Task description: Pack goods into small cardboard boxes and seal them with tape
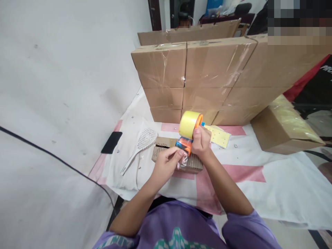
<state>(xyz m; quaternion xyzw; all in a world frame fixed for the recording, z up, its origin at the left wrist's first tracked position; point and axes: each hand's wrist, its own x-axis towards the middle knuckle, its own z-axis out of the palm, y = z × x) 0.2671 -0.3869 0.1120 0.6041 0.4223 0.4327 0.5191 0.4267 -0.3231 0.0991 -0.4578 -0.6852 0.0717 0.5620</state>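
My right hand (201, 140) is closed round the handle of an orange and blue tape dispenser (184, 144) that carries a yellow roll of tape (189, 123). My left hand (168, 162) pinches the loose clear tape end at the dispenser's mouth. Both hands hover just above a small corrugated cardboard piece (190, 165) lying on the white and pink cloth (249, 186).
A white plastic mesh swatter (141, 145) lies left of the cardboard, with a black phone (111, 142) beyond it near the wall. A yellow perforated sheet (219, 135) lies behind. Stacked taped cartons (207, 76) form a wall at the back; another carton (282, 129) sits right.
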